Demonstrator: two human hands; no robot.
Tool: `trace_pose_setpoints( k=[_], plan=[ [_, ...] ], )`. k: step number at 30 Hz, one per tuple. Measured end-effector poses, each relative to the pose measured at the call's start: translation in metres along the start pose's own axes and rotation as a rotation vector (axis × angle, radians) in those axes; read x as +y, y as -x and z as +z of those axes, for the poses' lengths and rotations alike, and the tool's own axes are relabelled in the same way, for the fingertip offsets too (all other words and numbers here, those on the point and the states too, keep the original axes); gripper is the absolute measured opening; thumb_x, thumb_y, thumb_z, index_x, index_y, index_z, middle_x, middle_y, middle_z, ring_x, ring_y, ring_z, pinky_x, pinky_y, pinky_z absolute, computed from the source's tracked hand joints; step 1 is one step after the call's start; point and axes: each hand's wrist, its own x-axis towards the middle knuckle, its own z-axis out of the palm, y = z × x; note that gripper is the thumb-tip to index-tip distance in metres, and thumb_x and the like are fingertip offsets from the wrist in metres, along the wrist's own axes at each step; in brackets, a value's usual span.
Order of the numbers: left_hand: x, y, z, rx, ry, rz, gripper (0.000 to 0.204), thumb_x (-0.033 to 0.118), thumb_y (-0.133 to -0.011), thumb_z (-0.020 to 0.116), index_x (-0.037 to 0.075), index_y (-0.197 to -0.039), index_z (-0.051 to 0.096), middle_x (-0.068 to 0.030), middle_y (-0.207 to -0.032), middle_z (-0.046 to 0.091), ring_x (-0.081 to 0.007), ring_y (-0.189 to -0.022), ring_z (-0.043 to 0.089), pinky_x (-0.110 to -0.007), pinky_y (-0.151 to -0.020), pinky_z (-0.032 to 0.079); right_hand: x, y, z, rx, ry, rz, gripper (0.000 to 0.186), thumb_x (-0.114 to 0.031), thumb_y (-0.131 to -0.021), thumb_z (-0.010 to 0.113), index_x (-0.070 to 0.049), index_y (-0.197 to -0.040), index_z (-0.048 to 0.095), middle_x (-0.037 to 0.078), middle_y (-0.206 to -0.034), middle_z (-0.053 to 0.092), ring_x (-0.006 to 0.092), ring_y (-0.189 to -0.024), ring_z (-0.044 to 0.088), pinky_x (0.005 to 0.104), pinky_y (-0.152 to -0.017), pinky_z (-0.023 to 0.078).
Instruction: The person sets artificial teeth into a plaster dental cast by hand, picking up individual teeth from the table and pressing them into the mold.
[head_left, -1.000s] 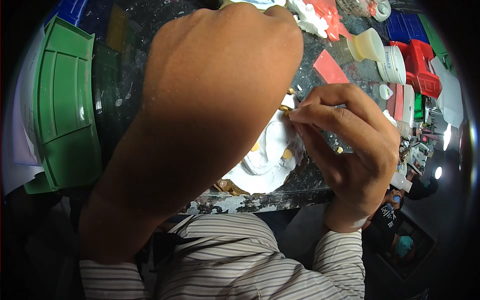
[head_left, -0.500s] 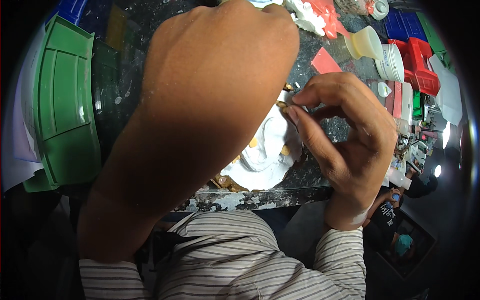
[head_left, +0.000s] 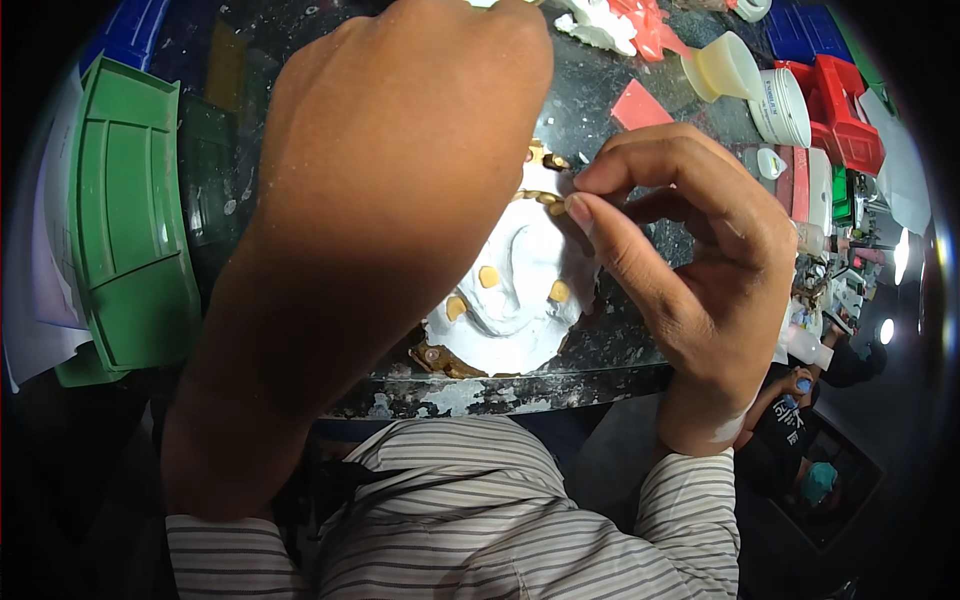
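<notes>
Tan pieces (head_left: 488,277) sit on the white cast (head_left: 515,350), the right hand (head_left: 690,230) near-pinched at the gold strip (head_left: 541,197), left hand (head_left: 415,110) fingers-hidden, holds and remainder unclear.

Print (head_left: 766,104) on white tub (head_left: 787,110), black shirt (head_left: 773,438)

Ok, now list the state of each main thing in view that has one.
Left hand, back upward, fingertips hidden.
Right hand, thumb and index fingertips close together, grip unclear.
Gold-coloured row, partly hidden by left hand.
White slab, uneven on top, wet or dry unclear.
Three tan pieces, apart on slab.
Pink sheet, lying flat.
</notes>
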Motion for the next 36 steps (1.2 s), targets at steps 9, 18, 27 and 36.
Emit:
trace_pose_setpoints(
  k=[9, 18, 27, 36],
  plan=[
    [0.011, -0.009, 0.004, -0.041, 0.023, -0.026, 0.015, 0.003, -0.096, 0.060, -0.002, -0.107, 0.070, -0.0217, -0.091, 0.074, -0.0367, -0.085, 0.073, -0.038, -0.073, 0.054, 0.005, 0.004, -0.024, -0.220, 0.146, -0.185, 0.074, -0.030, -0.065, 0.093, 0.000, -0.126, 0.064, 0.015, -0.126, 0.066, 0.0296, -0.115, 0.064, 0.0383, -0.091, 0.052],
    [0.004, -0.010, 0.012, 0.042, 0.194, -0.183, 0.011, 0.010, -0.094, 0.063, 0.000, -0.096, 0.069, -0.0193, -0.075, 0.067, -0.0356, -0.067, 0.066, -0.043, -0.064, 0.049, -0.008, 0.025, 0.008, -0.161, 0.202, -0.163, 0.084, -0.019, -0.063, 0.094, 0.015, -0.125, 0.050, 0.029, -0.126, 0.053, 0.0398, -0.115, 0.060, 0.0410, -0.087, 0.057],
    [0.006, -0.010, 0.007, 0.056, 0.360, -0.325, 0.018, 0.015, -0.095, 0.070, -0.004, -0.095, 0.070, -0.0036, -0.067, 0.058, -0.0068, -0.060, 0.046, -0.027, -0.057, 0.039, -0.001, 0.076, -0.025, 0.290, 0.190, 0.092, 0.064, -0.021, -0.075, 0.084, 0.006, -0.128, 0.059, 0.017, -0.120, 0.064, 0.0285, -0.100, 0.063, 0.0367, -0.084, 0.053],
    [0.008, -0.012, 0.010, 0.003, 0.362, -0.314, 0.019, 0.015, -0.095, 0.070, -0.004, -0.094, 0.070, -0.0030, -0.067, 0.058, -0.0063, -0.059, 0.047, -0.027, -0.056, 0.038, 0.080, 0.094, -0.066, 0.482, 0.349, 0.322, 0.025, 0.004, -0.085, 0.074, -0.002, -0.109, 0.075, 0.014, -0.103, 0.073, 0.0261, -0.087, 0.071, 0.0332, -0.076, 0.055]
  ],
)
